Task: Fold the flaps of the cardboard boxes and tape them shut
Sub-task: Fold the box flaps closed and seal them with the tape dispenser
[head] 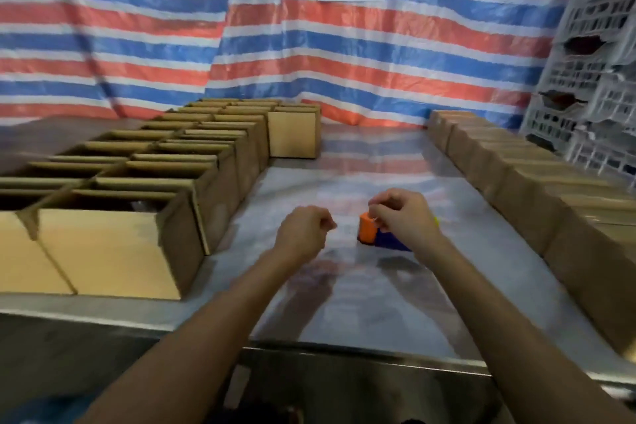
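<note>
- Two hands hover over the table (361, 306) at centre frame.
- Right hand (402, 213): fingers curled, pinching the top of the orange-and-blue tape dispenser (367, 230).
- Left hand (304, 234): curled into a fist just left of it, nothing visible inside.
- Open-flapped boxes (113, 251) fill the left of the frame.
- Closed boxes (516, 182) line the right edge.

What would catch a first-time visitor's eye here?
The red, white and blue striped tarp fills the whole back wall. Rows of open brown cardboard boxes line the left of the shiny table, a row of closed brown cardboard boxes the right. Between them the right hand holds an orange-and-blue tape dispenser.
</note>
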